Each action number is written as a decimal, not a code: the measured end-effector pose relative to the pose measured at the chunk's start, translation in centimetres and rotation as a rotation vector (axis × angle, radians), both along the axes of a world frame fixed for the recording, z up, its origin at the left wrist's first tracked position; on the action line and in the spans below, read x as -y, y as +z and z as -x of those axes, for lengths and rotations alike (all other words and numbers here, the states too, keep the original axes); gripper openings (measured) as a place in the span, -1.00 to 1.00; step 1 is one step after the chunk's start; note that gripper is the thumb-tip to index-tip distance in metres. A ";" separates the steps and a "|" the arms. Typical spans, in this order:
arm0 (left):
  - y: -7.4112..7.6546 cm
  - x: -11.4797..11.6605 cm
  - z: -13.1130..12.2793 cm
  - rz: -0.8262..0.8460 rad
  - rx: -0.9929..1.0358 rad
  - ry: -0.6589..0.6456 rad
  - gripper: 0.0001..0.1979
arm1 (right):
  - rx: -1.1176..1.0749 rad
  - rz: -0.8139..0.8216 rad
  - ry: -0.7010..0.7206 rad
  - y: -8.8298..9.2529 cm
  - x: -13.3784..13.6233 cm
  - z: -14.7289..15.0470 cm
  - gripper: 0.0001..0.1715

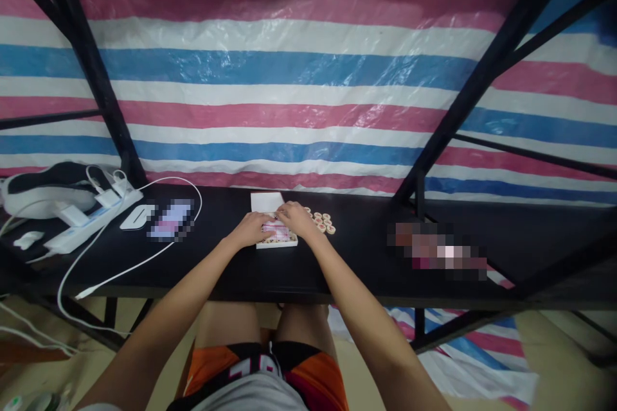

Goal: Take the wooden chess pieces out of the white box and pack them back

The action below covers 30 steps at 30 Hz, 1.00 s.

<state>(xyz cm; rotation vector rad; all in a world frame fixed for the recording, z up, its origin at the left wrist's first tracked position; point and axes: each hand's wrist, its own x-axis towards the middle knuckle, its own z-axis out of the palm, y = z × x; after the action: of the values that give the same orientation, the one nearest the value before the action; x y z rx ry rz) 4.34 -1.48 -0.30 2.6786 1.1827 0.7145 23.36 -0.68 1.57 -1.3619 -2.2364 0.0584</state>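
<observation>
Open box [277, 244] | left hand [252, 228], right hand [294, 218] at it | pieces [322, 228] beside

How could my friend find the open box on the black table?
Start at the long black table in front of the striped sheet. Near its middle, the left hand and the right hand are both at a white box. Unlike the loose round pieces just to its right, it is rectangular, with pink-and-white checked material inside.

Observed open white box [277, 244], lid [266, 203] at 12 o'clock, pink-and-white sheet [276, 230] inside. Noted round pieces [321, 228] clustered at 3 o'clock.
</observation>
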 end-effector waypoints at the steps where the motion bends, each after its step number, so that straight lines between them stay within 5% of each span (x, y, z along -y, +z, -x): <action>1: -0.1 -0.1 0.0 0.001 0.019 -0.013 -0.68 | -0.006 0.003 0.009 -0.2 0.1 0.3 -0.73; 14: 0.9 -0.5 0.3 0.120 0.625 0.055 -0.84 | -0.171 0.194 0.176 0.6 0.2 -0.5 -0.53; 18: 0.2 -1.0 0.0 0.304 0.838 0.107 -0.47 | -0.411 0.193 0.181 0.2 -0.6 -0.2 -0.60; 20: -0.1 -1.1 0.0 0.402 0.864 0.116 -0.30 | -0.545 0.185 0.172 -0.2 -0.9 0.1 -0.58; 23: -0.1 -1.7 0.1 0.470 0.843 0.104 -0.34 | -0.634 0.175 0.158 -0.7 -1.1 0.2 -0.58; 30: 1.6 -6.4 0.6 0.274 0.638 0.243 -0.50 | -0.538 -0.056 -0.014 -1.0 -0.2 0.2 -0.60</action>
<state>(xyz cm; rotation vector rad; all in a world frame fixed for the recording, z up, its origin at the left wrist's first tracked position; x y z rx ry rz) 3.71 4.91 1.32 1.8803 1.2988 1.2179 23.21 -0.51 0.53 -1.1630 -1.7631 0.3164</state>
